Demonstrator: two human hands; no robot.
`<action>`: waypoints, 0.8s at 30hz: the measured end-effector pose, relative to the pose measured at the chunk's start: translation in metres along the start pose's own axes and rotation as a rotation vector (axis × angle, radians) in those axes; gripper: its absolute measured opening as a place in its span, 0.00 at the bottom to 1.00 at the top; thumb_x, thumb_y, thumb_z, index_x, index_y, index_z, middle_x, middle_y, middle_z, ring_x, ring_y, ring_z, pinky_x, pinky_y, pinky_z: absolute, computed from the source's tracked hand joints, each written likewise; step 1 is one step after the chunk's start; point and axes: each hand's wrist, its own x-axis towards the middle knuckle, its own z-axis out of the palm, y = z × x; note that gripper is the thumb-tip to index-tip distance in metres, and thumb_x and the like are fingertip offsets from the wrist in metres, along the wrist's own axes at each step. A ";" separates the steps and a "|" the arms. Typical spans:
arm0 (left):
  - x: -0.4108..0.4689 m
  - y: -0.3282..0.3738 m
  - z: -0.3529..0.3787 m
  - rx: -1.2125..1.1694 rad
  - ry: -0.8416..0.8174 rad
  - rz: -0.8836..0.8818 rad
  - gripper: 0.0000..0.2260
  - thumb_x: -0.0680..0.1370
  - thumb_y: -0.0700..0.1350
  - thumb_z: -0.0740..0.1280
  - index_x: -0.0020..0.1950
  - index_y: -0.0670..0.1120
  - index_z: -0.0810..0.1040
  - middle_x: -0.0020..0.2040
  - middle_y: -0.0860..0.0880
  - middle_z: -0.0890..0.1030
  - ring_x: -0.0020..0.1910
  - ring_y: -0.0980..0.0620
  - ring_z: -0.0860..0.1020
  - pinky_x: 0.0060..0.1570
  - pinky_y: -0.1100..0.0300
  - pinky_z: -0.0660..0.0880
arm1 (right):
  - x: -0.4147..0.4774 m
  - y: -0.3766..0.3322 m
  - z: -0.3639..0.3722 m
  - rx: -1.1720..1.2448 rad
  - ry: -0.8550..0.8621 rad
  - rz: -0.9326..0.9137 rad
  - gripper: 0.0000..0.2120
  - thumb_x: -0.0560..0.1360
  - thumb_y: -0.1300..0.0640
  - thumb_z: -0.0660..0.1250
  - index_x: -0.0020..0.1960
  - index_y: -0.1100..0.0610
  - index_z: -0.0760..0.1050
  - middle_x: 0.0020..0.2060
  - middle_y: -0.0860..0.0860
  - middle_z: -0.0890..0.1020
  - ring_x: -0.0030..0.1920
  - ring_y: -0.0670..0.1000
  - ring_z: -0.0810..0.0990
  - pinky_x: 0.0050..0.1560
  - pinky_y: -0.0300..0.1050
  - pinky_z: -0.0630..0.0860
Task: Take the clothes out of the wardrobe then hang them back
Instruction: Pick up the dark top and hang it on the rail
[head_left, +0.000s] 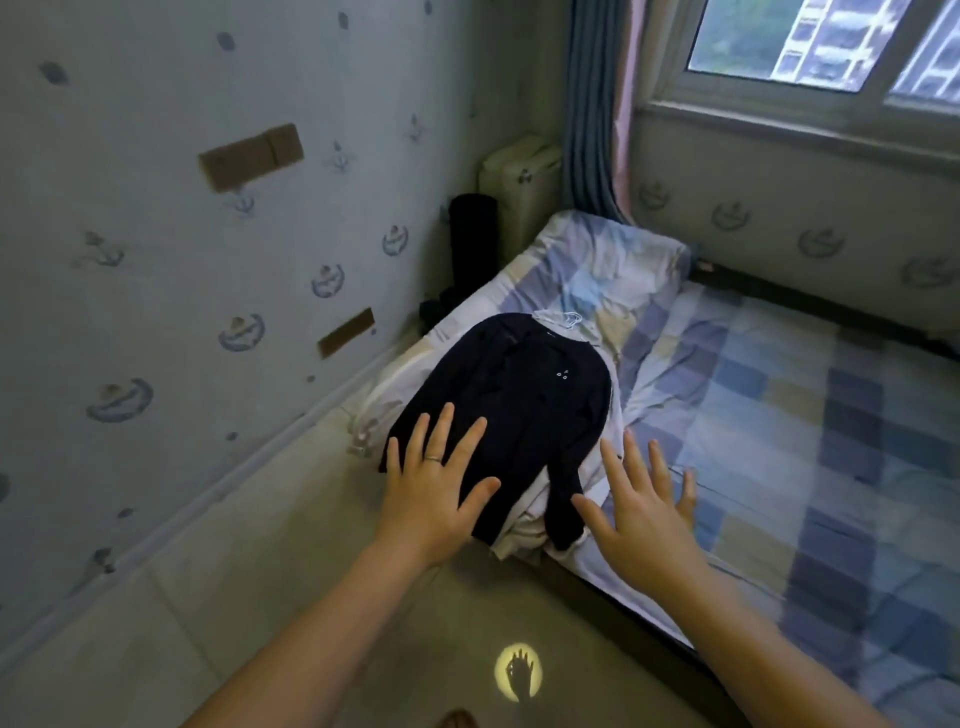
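A dark navy top (524, 395) lies flat on a pile of pale clothes (524, 525) at the near corner of the bed (779, 415). White hanger hooks (558, 318) stick out past its collar. My left hand (434, 486) is spread with straight fingers over the top's lower left hem. My right hand (641, 506) is spread open beside the dangling dark sleeve, above the bed's edge, holding nothing. No wardrobe is in view.
The bed carries a blue, lilac and yellow checked sheet. A patterned wall (182, 260) runs along the left, with tiled floor (260, 597) between it and the bed. A black roll (470, 234), a pale case (519, 182) and curtains (597, 104) stand at the far corner under the window.
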 end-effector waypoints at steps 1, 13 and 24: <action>0.014 -0.006 0.000 -0.010 -0.017 0.008 0.33 0.75 0.70 0.39 0.79 0.63 0.42 0.81 0.52 0.38 0.79 0.48 0.37 0.75 0.41 0.38 | 0.011 -0.004 0.001 0.008 -0.010 0.028 0.37 0.74 0.27 0.33 0.78 0.42 0.33 0.78 0.48 0.35 0.75 0.52 0.27 0.71 0.60 0.27; 0.203 -0.041 0.024 -0.071 -0.119 0.058 0.30 0.78 0.68 0.46 0.79 0.63 0.44 0.81 0.52 0.38 0.79 0.49 0.37 0.75 0.42 0.39 | 0.162 0.000 0.014 0.118 -0.079 0.240 0.35 0.77 0.31 0.42 0.79 0.43 0.36 0.78 0.47 0.36 0.77 0.53 0.31 0.73 0.63 0.34; 0.380 -0.044 0.061 -0.061 -0.275 0.006 0.29 0.81 0.64 0.50 0.79 0.63 0.43 0.81 0.52 0.41 0.80 0.49 0.39 0.76 0.42 0.40 | 0.335 0.047 0.015 0.184 -0.157 0.291 0.34 0.79 0.33 0.45 0.79 0.45 0.39 0.79 0.47 0.38 0.77 0.53 0.33 0.75 0.64 0.36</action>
